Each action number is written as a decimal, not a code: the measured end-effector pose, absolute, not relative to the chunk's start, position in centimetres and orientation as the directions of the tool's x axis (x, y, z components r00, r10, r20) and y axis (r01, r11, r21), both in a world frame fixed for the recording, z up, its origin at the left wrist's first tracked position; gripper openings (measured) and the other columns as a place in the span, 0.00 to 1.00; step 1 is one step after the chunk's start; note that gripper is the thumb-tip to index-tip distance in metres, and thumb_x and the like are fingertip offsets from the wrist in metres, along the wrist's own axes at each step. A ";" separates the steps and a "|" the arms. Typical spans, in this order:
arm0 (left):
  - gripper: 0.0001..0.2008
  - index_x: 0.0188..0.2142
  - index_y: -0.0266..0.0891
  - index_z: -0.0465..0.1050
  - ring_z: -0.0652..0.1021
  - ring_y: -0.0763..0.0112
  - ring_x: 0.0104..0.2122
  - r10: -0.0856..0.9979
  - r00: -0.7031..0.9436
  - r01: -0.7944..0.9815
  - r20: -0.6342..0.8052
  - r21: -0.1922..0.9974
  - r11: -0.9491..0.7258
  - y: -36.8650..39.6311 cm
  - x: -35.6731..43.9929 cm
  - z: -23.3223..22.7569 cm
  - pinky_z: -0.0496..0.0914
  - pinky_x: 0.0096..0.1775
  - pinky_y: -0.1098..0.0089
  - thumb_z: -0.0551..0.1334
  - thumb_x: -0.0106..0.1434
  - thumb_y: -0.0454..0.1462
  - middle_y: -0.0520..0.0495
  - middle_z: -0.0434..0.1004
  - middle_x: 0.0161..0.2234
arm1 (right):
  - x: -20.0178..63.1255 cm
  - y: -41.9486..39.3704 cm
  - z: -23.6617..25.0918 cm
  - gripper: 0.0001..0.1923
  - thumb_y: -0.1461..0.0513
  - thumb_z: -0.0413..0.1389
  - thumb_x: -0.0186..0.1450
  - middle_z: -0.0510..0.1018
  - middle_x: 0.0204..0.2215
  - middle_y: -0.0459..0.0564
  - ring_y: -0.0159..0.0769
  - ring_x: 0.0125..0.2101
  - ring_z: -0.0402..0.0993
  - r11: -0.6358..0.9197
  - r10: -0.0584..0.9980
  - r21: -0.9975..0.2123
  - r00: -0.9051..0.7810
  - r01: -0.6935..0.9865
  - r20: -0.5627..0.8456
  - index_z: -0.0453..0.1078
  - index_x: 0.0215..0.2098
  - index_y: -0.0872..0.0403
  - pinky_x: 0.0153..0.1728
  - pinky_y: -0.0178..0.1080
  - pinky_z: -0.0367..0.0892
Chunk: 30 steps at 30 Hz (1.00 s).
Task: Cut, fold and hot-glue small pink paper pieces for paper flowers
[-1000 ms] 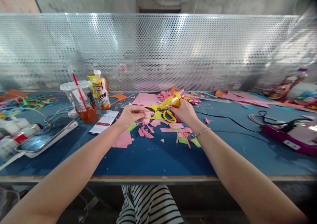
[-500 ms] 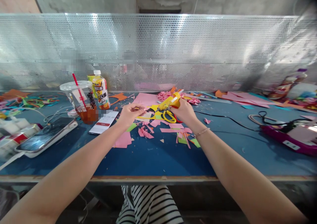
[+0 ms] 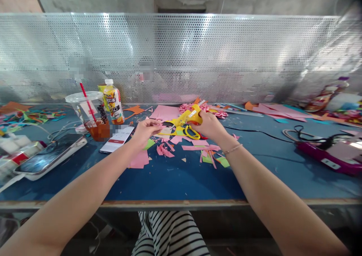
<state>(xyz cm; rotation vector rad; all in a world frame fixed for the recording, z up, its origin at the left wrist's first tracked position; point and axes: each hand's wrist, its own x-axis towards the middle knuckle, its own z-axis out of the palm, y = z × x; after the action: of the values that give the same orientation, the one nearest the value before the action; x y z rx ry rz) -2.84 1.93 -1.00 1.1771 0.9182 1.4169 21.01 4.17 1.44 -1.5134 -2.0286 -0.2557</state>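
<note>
Gripping a yellow glue gun (image 3: 189,117), the right hand (image 3: 207,125) is closed around its handle, with the nozzle aimed left toward the left hand (image 3: 145,129). That hand pinches a small pale paper piece (image 3: 161,128) between thumb and fingertips, just at the nozzle tip; what shape the piece has is too small to tell. Both hands hover close together over the far middle of the blue table (image 3: 181,180). Under them lie yellow-handled scissors (image 3: 190,132) among pink paper scraps (image 3: 169,146), with green bits mixed in. A pink sheet (image 3: 165,113) lies just behind. Left of the hands sit a white card (image 3: 117,139), a plastic cup with a red straw (image 3: 89,114), a juice bottle (image 3: 113,102) and a phone (image 3: 49,157). Well off to the right rests a magenta device (image 3: 328,156) with black cable. A perforated metal screen (image 3: 181,56) backs the table.
</note>
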 end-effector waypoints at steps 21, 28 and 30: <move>0.15 0.25 0.38 0.62 0.75 0.73 0.27 0.995 -0.013 -0.201 0.094 0.975 -0.095 1.6 -2.6 -1.0 0.68 0.31 0.71 0.68 0.41 0.30 0.50 0.73 0.23 | 20.8 4.1 1.4 0.13 0.55 0.50 0.61 0.72 0.33 0.56 0.45 0.37 0.70 0.432 0.796 -0.134 -0.307 0.892 0.521 0.64 0.36 0.57 0.35 0.43 0.64; 0.14 0.25 0.38 0.63 0.76 0.72 0.28 0.996 -0.004 -0.234 0.084 0.969 -0.083 1.5 -2.4 -0.9 0.69 0.31 0.71 0.67 0.41 0.28 0.49 0.74 0.23 | 20.7 4.0 1.5 0.13 0.55 0.49 0.61 0.73 0.32 0.57 0.44 0.36 0.70 0.456 0.790 -0.124 -0.337 0.881 0.513 0.64 0.36 0.57 0.34 0.42 0.63; 0.14 0.25 0.37 0.63 0.75 0.73 0.27 0.996 0.008 -0.239 0.090 0.967 -0.085 1.5 -2.4 -1.0 0.69 0.31 0.71 0.67 0.41 0.28 0.50 0.74 0.23 | 20.7 4.0 1.5 0.13 0.55 0.49 0.61 0.73 0.31 0.56 0.43 0.35 0.70 0.453 0.791 -0.119 -0.337 0.884 0.510 0.64 0.36 0.57 0.33 0.41 0.63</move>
<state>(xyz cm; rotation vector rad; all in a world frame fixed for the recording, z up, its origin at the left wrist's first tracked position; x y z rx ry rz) -2.44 1.48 -0.96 1.1007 0.9731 1.3632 20.69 3.96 1.51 -1.3978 -2.2051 -0.2436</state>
